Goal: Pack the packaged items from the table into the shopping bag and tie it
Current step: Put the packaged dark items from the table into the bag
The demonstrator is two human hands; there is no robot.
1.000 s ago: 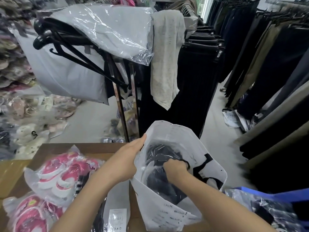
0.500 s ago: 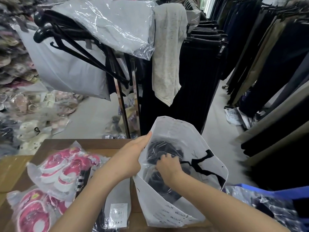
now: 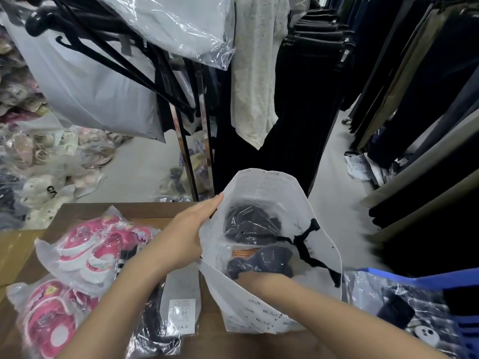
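Note:
A white shopping bag [image 3: 261, 314] stands open at the table's right edge. My left hand [image 3: 186, 237] grips its left rim and holds the mouth wide. My right hand [image 3: 250, 277] reaches down inside, its fingers hidden under a navy packaged item [image 3: 261, 263] that it presses into the bag. Behind that lies another dark packaged item [image 3: 248, 224]. On the wooden table [image 3: 124, 211] to the left lie two clear packages of pink slippers [image 3: 98, 244] [image 3: 49, 314] and a dark package with a white label [image 3: 166, 307].
A blue basket [image 3: 440, 281] holding a clear-wrapped dark item [image 3: 404, 307] sits at the right. A metal clothes rack [image 3: 186, 151] with black hangers and hung garments stands just beyond the table. Bagged slippers [image 3: 39, 161] pile up on the floor at left.
My right hand has sunk deeper into the bag and pushed the navy package down. My left hand has kept its hold on the rim. The view has tilted downward slightly.

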